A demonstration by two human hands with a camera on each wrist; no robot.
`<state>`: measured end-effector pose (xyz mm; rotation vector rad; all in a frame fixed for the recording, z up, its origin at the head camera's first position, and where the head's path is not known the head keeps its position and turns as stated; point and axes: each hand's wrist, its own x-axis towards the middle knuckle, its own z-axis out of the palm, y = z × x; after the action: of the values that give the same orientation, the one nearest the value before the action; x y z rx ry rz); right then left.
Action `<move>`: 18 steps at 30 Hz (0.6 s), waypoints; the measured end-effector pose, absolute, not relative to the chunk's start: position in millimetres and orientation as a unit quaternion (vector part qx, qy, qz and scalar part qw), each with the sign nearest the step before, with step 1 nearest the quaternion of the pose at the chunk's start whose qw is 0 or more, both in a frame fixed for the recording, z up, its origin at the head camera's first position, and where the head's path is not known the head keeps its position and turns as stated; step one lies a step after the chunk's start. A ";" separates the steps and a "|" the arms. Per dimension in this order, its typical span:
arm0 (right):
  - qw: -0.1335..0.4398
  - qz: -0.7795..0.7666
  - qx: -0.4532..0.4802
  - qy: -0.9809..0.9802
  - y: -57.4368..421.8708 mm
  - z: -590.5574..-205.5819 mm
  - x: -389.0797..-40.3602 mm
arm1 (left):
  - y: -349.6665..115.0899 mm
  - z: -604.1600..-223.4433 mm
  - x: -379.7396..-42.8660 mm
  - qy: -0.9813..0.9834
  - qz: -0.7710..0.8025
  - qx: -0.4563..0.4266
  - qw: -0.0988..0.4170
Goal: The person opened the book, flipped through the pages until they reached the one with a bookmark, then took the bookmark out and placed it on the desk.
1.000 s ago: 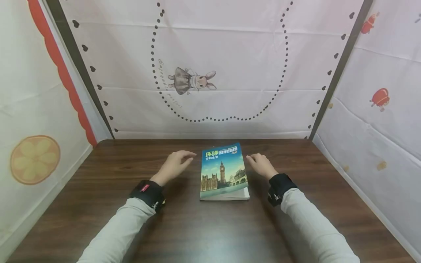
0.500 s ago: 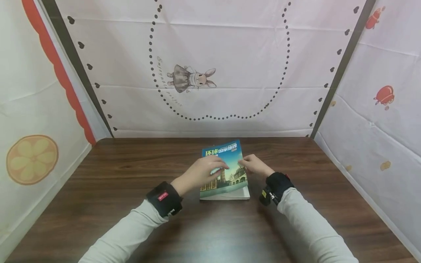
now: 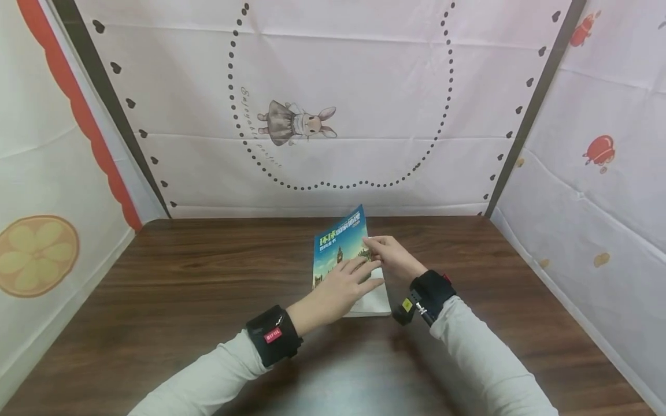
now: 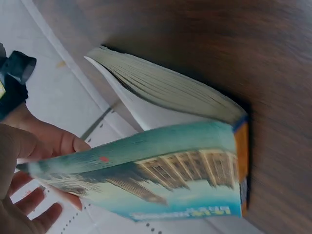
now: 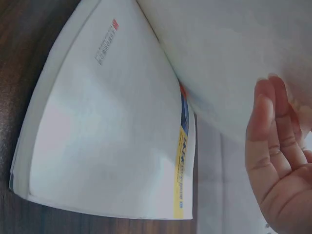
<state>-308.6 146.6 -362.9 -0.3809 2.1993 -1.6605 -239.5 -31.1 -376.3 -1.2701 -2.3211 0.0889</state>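
Observation:
A thick paperback book (image 3: 333, 245) lies on the table, its blue cover showing a clock tower. The front cover (image 4: 190, 156) is lifted at its right edge and tilts toward the left. My right hand (image 3: 392, 255) pinches that edge with thumb and fingers. Over the lower part of the cover, my left hand (image 3: 338, 289) reaches across with fingers spread and fairly straight; whether they touch it I cannot tell. Beneath the cover, the right wrist view reveals a white first page (image 5: 107, 131) with small print and a yellow strip by the spine.
The dark wooden table (image 3: 198, 277) stretches around the book. A white cloth wall (image 3: 385, 115) with a rabbit drawing rises behind it, and patterned cloth hangs at both sides. Black bands (image 3: 274, 335) are strapped round the wrists.
Both hands began apart, beside the closed book. The right hand has moved left and taken the cover's edge, lifting it. The left hand has moved right, over the book.

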 end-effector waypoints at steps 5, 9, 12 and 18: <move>0.124 -0.563 -0.174 0.798 143.6 -364.5 -302.4 | -40.9 -371.5 -239.0 -0.835 0.118 -0.456 0.284; 0.050 -0.433 -0.244 0.866 144.6 -373.2 -294.8 | -52.7 -368.1 -236.3 -0.828 0.208 -0.422 0.304; 0.026 -0.281 -0.277 0.918 147.2 -381.9 -285.5 | -65.0 -368.8 -234.7 -0.837 0.247 -0.383 0.302; 0.075 -0.118 -0.280 0.950 154.2 -394.5 -271.2 | -91.4 -376.3 -231.5 -0.863 0.250 -0.373 0.232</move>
<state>-271.2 154.2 -394.5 -0.8399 2.8484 -0.3538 -231.5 -91.4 -376.3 -1.0253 -2.3701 0.6876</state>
